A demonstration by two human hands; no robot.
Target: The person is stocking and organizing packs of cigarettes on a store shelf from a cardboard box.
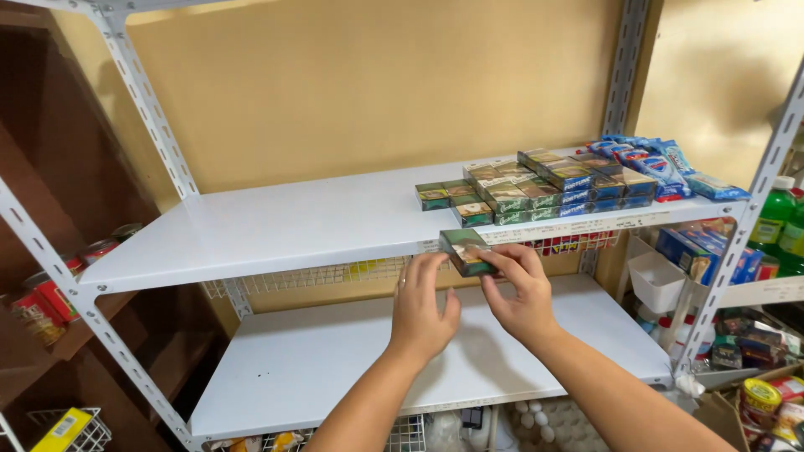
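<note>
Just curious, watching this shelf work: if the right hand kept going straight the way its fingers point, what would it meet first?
The right hand points up and left, so it would probably meet the front edge of the upper white shelf first, left of the green boxes. Depth is hard to judge here.

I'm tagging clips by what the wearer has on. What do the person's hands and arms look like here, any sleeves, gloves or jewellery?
Both arms are bare with no sleeves in view. The left hand wears a thin ring on one finger; the right hand shows no ring. No gloves, watch or bracelet show.
</note>
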